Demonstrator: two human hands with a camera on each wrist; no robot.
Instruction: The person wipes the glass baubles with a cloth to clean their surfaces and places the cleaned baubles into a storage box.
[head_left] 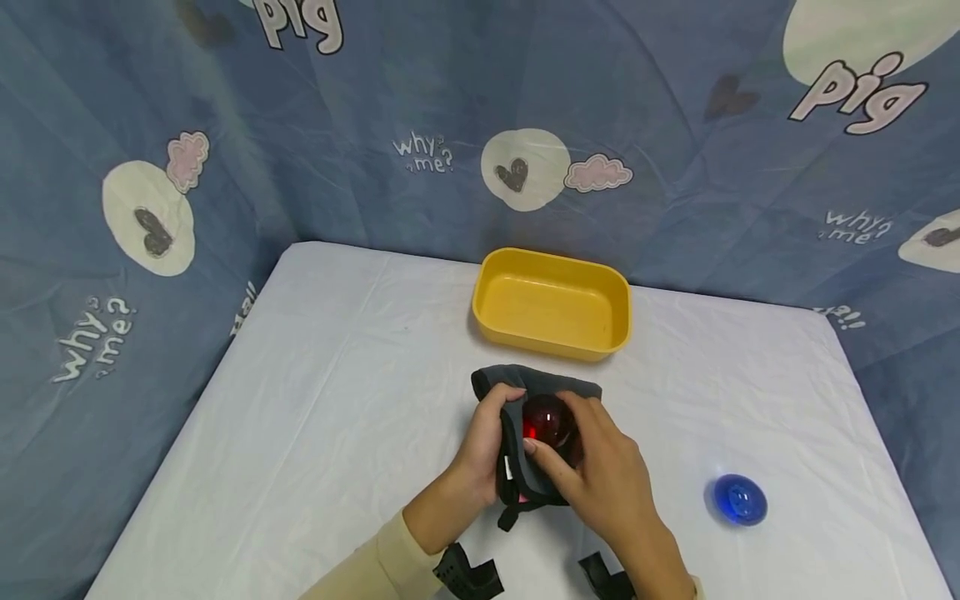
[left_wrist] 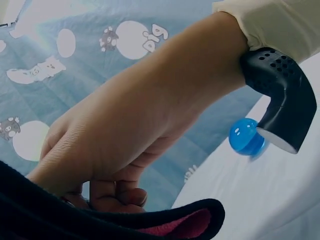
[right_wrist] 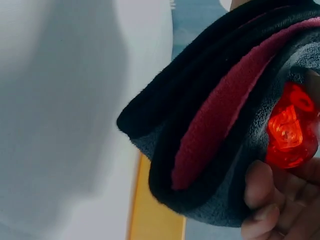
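Note:
A folded grey cloth with black edging and a pink inner side is held above the table. My left hand grips its left edge, thumb on top; the fingers beneath are partly hidden in the head view. Against the cloth's upper face sits a see-through red ball, also visible in the right wrist view as a shiny red ball. My right hand holds this ball between thumb and fingers. In the left wrist view, the left hand has its fingers curled at the cloth's edge.
A yellow tray stands behind the cloth, near the table's back edge. To the right of my right hand lies a see-through blue ball on the white-covered table. Blue printed curtains hang around the table's back and sides.

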